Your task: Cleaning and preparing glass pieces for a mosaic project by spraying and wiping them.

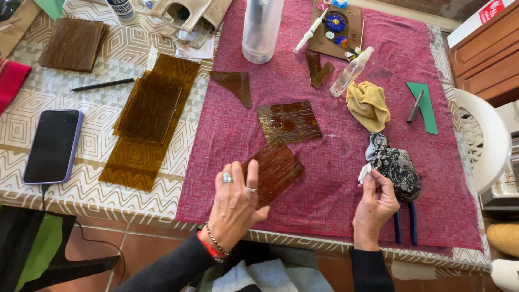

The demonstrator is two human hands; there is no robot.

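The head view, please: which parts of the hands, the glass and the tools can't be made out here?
- Amber glass: near corner hidden under the left hand.
- Pliers: jaws hidden by the patterned cloth at the right hand.
- Spray bottle: top cut off by the upper edge.

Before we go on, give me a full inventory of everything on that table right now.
Maroon cloth: one, covering the table's right half.
Patterned tablecloth: one, white and beige, left half.
Amber glass piece under the left hand: one, brown, cloth front.
Amber glass square: one, cloth centre.
Amber glass triangle: one, cloth's left edge.
Amber sheet stack: one stack, left of the cloth.
Phone: one, black, far left.
Pen: one, black, above the stack.
Yellow rag: one, right.
Spray bottle: one, clear, lying near the rag.
Patterned rag: one, black-and-white, in the right hand.
Blue-handled pliers: one, front right.
Left hand: flat on the glass.
Right hand: pinching the rag.
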